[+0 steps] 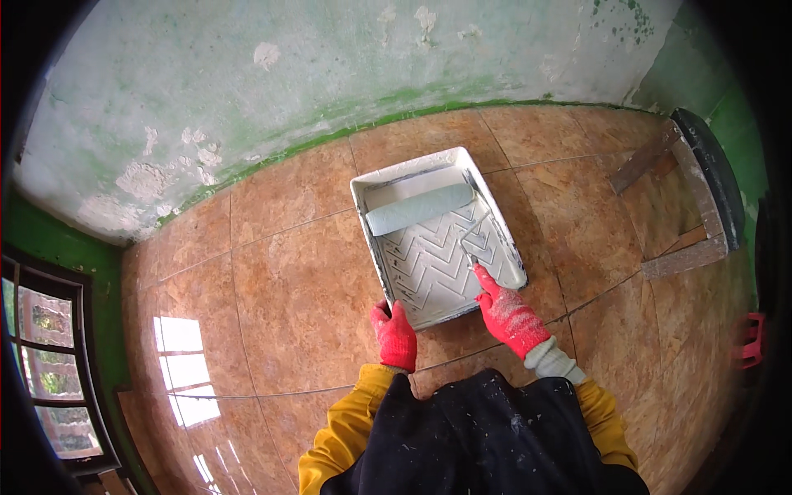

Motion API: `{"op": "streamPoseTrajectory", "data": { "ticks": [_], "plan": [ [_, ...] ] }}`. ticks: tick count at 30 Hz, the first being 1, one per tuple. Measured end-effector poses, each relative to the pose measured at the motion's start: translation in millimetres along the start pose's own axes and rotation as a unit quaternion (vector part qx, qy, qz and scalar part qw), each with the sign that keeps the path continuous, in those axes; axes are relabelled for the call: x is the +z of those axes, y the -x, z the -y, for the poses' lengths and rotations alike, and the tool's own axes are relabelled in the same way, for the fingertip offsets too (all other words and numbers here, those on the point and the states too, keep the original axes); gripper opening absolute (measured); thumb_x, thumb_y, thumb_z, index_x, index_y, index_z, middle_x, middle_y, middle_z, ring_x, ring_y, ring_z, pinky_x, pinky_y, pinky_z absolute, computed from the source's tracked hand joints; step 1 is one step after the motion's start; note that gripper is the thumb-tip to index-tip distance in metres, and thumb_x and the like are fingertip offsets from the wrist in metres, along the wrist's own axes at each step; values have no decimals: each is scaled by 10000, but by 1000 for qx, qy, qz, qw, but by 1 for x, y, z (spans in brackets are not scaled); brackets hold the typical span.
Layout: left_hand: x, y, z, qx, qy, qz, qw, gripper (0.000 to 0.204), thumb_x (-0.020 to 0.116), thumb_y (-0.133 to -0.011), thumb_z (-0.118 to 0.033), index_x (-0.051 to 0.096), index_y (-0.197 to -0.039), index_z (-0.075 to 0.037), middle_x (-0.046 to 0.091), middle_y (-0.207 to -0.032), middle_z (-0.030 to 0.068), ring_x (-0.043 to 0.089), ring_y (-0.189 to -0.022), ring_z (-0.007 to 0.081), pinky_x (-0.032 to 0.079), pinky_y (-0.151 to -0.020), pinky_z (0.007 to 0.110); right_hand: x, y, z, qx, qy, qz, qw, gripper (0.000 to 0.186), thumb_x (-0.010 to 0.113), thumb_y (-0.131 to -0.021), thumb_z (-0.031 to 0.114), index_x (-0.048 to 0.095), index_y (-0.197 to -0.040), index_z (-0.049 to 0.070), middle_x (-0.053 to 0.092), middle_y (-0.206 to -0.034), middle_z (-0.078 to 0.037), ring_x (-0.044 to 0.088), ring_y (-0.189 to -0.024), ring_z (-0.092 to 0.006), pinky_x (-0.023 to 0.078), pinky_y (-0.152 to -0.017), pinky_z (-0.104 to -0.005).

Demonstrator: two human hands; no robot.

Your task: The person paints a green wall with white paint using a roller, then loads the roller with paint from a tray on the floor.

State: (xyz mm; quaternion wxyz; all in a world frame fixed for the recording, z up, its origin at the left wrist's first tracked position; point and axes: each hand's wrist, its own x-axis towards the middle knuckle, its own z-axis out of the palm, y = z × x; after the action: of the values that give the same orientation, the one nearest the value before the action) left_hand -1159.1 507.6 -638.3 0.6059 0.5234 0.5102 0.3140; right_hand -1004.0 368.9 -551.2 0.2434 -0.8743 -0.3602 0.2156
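A white paint tray with a zigzag-ridged ramp rests tilted on the tiled floor in front of me. My left hand, in a red glove, grips the tray's near left corner, with the thumb over the rim. Across the far half of the tray lies a paint roller with a pale, paint-coated sleeve. Its thin wire frame runs back over the ridges to my right hand. That hand, in a paint-spattered red glove, is closed around the roller's handle, which is mostly hidden by the fingers.
A peeling green-and-white wall rises beyond the brown tiled floor. To the right, a wooden stool with a dark top lies on its side. A red plastic object shows at the right edge. A barred window is at left.
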Motion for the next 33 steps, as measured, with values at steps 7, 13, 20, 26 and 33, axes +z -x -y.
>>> {"op": "streamPoseTrajectory", "data": {
  "ticks": [7,13,20,26,33],
  "plan": [
    [-15,11,6,-8,-14,-31,999,272,569,-934,-192,491,-1109,0,563,-988,80,520,-886,149,434,-806,297,5,-23,28,0,-93,-5,996,502,506,-931,164,402,-1422,138,639,-1034,-237,628,-866,-413,484,-708,-448],
    [-27,15,-2,-14,-25,-51,998,295,567,-926,-209,518,-1122,6,572,-975,76,510,-900,158,422,-822,308,20,-29,23,-43,-235,0,971,502,516,-948,177,390,-1429,107,616,-815,-89,568,-631,-191,462,-564,-340],
    [-38,9,-6,-19,-22,-26,999,273,581,-918,-183,503,-1099,7,573,-1002,93,523,-906,157,433,-815,304,-8,-17,59,137,-440,136,877,183,547,-924,178,541,-1090,100,463,-669,19,420,-468,-70,365,-408,-236],
    [-36,8,-10,198,-223,-145,943,470,655,-874,-177,471,-1251,33,562,-1106,144,535,-1063,240,415,-948,367,-16,-11,58,148,-495,150,843,97,574,-908,170,505,-943,111,456,-635,17,401,-440,-74,338,-394,-243],
    [5,20,-68,106,-10,112,988,449,600,-935,-224,467,-1299,3,579,-1138,121,564,-1063,218,437,-945,334,-15,1,53,127,-530,143,826,136,609,-892,188,512,-935,105,470,-628,11,413,-440,-80,332,-396,-261]
  ]
}}
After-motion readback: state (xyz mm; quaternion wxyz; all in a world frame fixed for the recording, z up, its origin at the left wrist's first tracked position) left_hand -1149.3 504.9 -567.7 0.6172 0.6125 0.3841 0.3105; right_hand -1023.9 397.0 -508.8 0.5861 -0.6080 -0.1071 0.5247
